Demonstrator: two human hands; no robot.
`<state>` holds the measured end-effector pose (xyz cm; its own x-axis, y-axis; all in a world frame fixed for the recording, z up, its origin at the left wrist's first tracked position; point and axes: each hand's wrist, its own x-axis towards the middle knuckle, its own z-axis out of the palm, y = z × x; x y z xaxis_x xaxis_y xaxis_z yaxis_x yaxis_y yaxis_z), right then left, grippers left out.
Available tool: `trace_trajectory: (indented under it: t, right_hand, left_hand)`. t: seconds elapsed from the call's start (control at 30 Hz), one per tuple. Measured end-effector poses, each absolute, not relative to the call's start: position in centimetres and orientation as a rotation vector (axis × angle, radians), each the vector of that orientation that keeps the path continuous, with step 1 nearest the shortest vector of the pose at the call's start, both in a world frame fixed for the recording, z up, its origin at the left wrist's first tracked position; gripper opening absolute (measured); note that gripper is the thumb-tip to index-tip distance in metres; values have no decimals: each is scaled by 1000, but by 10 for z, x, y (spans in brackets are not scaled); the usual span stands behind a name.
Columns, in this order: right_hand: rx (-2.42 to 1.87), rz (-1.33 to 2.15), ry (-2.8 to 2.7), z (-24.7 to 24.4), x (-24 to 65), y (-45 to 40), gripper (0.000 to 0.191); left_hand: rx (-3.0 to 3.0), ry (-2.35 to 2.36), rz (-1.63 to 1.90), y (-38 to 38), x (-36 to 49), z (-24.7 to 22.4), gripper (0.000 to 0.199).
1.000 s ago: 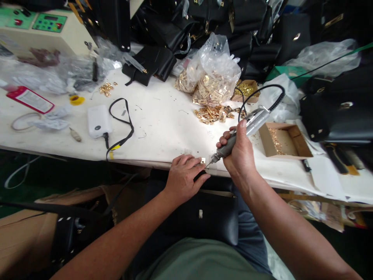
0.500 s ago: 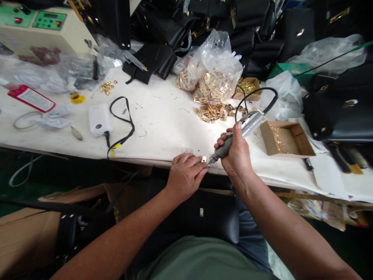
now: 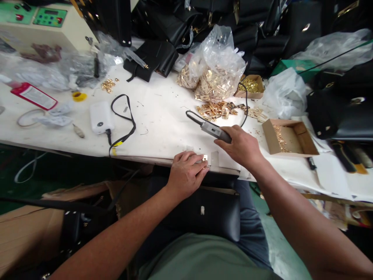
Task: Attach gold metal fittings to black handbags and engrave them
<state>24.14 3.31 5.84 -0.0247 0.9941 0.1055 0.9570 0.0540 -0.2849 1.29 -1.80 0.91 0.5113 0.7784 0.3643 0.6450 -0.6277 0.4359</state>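
Note:
At the table's front edge my left hand (image 3: 188, 171) is closed on a small gold metal plate (image 3: 205, 158), which shows past its fingertips. My right hand (image 3: 241, 144) is wrapped round a grey electric screwdriver (image 3: 215, 131), over the table to the right of my left hand. The tool's cord end points left and its tip is hidden by the hand. A black bag (image 3: 215, 214) with a small light fitting lies across my lap. Beyond the tool is a pile of gold plates (image 3: 217, 110).
A plastic bag of gold parts (image 3: 217, 81) stands behind the pile. At right is a cardboard box (image 3: 291, 138) of tiny pieces. A white power unit (image 3: 100, 118) with black cable sits left. Black bags (image 3: 160, 23) line the back.
My right hand has swung the screwdriver away from the gold plate, moving right and turning it so its cord end points left. My left hand has stayed on the plate.

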Motion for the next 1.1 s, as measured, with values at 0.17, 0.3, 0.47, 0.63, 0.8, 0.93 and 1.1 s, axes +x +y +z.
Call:
trace_trajectory:
  t: [0.17,0.3,0.47,0.63,0.8,0.93,1.1]
  right_hand:
    - [-1716,83,-2048,44,234,11,32]
    - [-1494,614,-1931,45,211,-22,12]
    - [-1542,805,-1840,46,193,-39,15]
    - [-1609,681,-1914,48,195,-43,17]
    - [-1625,645,-1998,47,195,-42,17]
    - [-1634,506,-2103,48,193,-40,14]
    - [-1634,425,-2181,50,192,-39,15]
  left_hand:
    - [2514,1210,785,-18,13,9,21]
    - [2545,1205,748,-18,13,9,20]
    - [2553,1215,731,-17,12,7,19]
    - [2555,1200,748,-17,12,6,25]
    - [2550,1203,738,-17,12,5,24]
    - [2548,1213,726,-17,12,5,23]
    - [2564,1211,717,-17,12,5,23]
